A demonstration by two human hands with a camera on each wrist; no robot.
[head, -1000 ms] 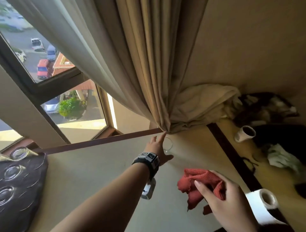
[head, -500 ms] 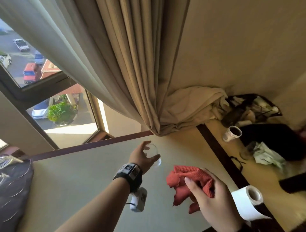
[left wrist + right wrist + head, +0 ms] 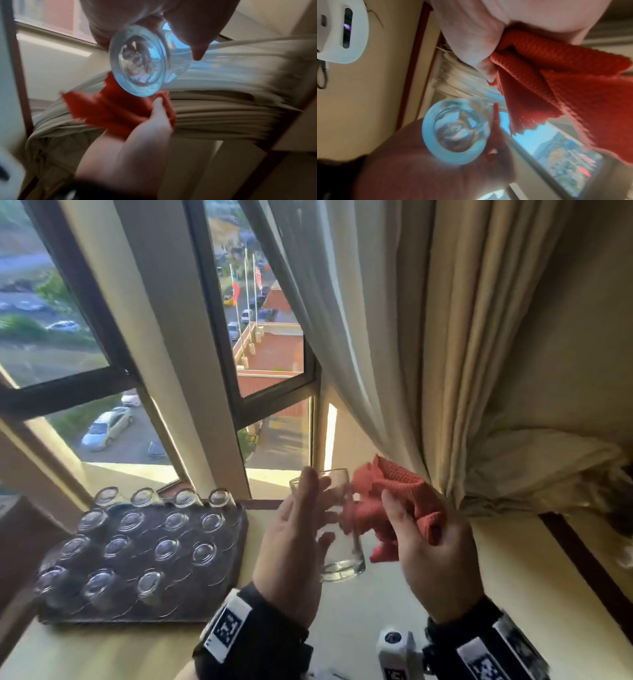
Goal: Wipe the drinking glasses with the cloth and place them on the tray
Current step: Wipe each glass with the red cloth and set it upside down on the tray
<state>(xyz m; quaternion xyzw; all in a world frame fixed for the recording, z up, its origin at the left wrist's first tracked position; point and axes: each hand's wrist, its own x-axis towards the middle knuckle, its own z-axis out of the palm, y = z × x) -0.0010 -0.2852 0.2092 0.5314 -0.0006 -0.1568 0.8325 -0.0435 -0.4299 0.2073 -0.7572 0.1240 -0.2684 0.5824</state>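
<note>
- Gripping: left hand (image 3: 294, 546) curled round a clear drinking glass (image 3: 337, 529), held up in the air, mouth away from the person, thick base toward them.
- Far left, near the ledge's window edge: dark tray (image 3: 236, 549) w/ approx. fifteen glasses (image 3: 164, 549) upside down in rows – those look done. One gap shows at the tray's near right corner.
- Mid: held glass is right of the tray, above the ledge (image 3: 513, 594).
- Right: right hand (image 3: 431, 546) pinches a bunched red cloth (image 3: 400, 501), just beside the glass wall; contact unclear.
- Judgement: late in task. Wipe, then tray it. No other loose glasses seen.
</note>
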